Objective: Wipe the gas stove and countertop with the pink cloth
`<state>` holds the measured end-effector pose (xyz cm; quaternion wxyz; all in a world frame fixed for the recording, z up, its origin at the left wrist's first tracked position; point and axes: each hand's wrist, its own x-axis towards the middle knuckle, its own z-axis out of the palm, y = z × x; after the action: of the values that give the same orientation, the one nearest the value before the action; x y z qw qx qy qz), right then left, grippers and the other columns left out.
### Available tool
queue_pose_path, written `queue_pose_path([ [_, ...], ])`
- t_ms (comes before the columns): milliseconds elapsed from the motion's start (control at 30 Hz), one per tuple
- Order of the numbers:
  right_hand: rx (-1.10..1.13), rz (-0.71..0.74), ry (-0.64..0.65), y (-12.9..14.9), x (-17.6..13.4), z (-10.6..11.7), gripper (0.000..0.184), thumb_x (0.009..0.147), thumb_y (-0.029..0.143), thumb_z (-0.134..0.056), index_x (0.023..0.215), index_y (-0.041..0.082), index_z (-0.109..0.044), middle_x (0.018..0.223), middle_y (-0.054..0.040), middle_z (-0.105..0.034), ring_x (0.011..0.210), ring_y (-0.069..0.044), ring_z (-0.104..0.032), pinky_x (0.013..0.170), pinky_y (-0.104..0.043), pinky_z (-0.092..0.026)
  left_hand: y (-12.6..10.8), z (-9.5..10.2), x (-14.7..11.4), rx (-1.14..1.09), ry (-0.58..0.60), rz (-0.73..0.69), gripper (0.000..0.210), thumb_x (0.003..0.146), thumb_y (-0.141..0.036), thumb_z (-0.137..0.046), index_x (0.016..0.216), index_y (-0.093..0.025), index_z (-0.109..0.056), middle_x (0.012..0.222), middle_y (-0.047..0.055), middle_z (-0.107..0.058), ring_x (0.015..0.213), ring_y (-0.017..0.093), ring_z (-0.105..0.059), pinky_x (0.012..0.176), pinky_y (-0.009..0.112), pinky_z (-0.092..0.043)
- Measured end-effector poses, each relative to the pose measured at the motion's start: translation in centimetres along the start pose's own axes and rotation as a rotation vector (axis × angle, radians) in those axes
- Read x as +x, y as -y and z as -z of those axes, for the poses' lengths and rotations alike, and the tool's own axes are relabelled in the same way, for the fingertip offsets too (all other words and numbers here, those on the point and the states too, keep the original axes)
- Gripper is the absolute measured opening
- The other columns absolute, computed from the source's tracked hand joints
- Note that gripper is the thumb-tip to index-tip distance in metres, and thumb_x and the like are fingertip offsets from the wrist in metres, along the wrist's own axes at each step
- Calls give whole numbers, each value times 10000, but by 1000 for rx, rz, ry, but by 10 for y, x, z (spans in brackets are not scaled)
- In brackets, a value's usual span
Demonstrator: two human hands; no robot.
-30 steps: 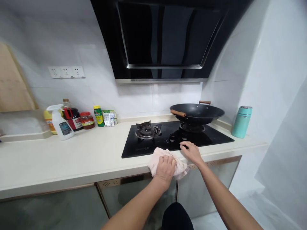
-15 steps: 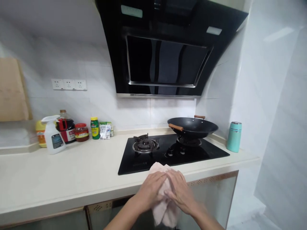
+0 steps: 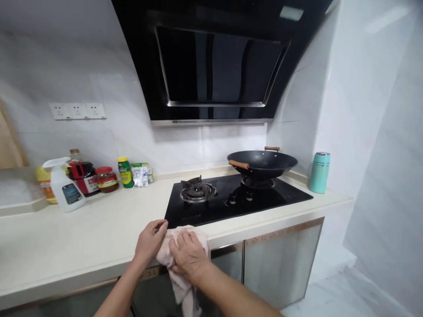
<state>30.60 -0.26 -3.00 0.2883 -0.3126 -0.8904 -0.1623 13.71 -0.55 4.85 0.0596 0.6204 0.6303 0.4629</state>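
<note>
A pale pink cloth [image 3: 165,254] lies bunched over the front edge of the counter, its lower end hanging down in front of the cabinet. My right hand [image 3: 190,255] presses on top of it with bent fingers gripping the fabric. At the cloth's left edge, beside the front left corner of the black gas hob [image 3: 211,210], my left hand [image 3: 149,241] is closed in a pinch. Its fingertips meet the cloth's border, and part of that grip is hidden.
A black wok [image 3: 264,165] with wooden handles sits on the right burner. The left burner [image 3: 198,191] is bare. A teal flask [image 3: 319,173] stands at right. On the left are a white spray bottle [image 3: 68,189], a red-lidded jar [image 3: 106,180] and a green bottle [image 3: 125,173]. The range hood [image 3: 214,66] hangs above.
Both hands and the cloth have moved left along the counter edge. My left hand has shifted from atop the cloth to its left border. The view has tilted down slightly.
</note>
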Motion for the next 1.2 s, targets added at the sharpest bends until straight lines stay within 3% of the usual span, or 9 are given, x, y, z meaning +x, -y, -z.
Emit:
queue_pose_path([
  [100,3,26,-17,-23,-17,5,729,815,508,-764,1418,181,-517,1215,-166,-654,1101,-341,-569,952,-519,-461,-3,-2,-2,48,5,-3,423,797,-545,-532,931,-214,-760,1029,71,-794,984,258,-726,922,375,-573],
  [200,-50,-40,4,-64,-53,25,756,780,544,-809,1391,183,-548,1176,-161,-653,1056,-340,-560,900,-491,-446,-9,-2,-5,96,23,-37,391,802,-525,-525,909,-226,-754,1019,63,-787,943,242,-719,915,359,-563],
  [400,-245,-316,57,-168,-151,95,728,751,517,-857,1338,179,-591,1242,-169,-616,1095,-339,-514,979,-492,-390,-14,-1,-7,221,70,-54,424,815,-539,-501,944,-230,-760,1096,62,-761,1009,262,-707,942,361,-530],
  [567,-359,-541,127,-251,-225,138,687,772,372,-803,1376,165,-550,1371,-179,-552,1224,-345,-469,1095,-476,-339,-15,-5,-5,346,109,-82,488,834,-560,-467,983,-211,-775,1111,87,-729,975,286,-700,935,409,-521],
  [700,-407,-665,138,-308,-270,166,676,761,271,-732,1388,157,-507,1409,-183,-524,1308,-344,-439,1130,-454,-314,-17,-8,-5,394,119,-93,480,849,-542,-460,1008,-216,-775,1112,87,-716,986,286,-696,938,412,-514],
  [833,-453,-814,127,-352,-298,190,654,717,195,-676,1349,158,-514,1366,-176,-544,1266,-336,-486,1091,-439,-342,-20,-8,-7,429,130,-108,505,873,-539,-431,1054,-205,-764,1124,112,-701,1054,301,-682,946,419,-501],
  [1000,-480,-878,149,-366,-303,198,591,750,173,-623,1330,122,-524,1346,-198,-558,1267,-330,-497,1097,-433,-323,-28,-12,-11,474,110,-110,500,884,-521,-419,1087,-213,-758,1110,116,-692,1091,319,-659,936,435,-493],
  [1100,-486,-827,185,-344,-289,188,608,782,242,-640,1363,124,-506,1371,-207,-543,1282,-348,-477,1098,-463,-312,-32,-16,-12,511,81,-111,493,881,-520,-437,1101,-214,-755,1102,120,-683,1086,324,-650,937,432,-488],
  [1200,-466,-709,224,-303,-260,168,674,775,311,-689,1399,151,-491,1412,-189,-518,1340,-347,-422,1144,-468,-268,-35,-19,-14,509,76,-114,480,884,-514,-456,1104,-214,-759,1112,117,-674,1072,323,-644,947,437,-481],
])
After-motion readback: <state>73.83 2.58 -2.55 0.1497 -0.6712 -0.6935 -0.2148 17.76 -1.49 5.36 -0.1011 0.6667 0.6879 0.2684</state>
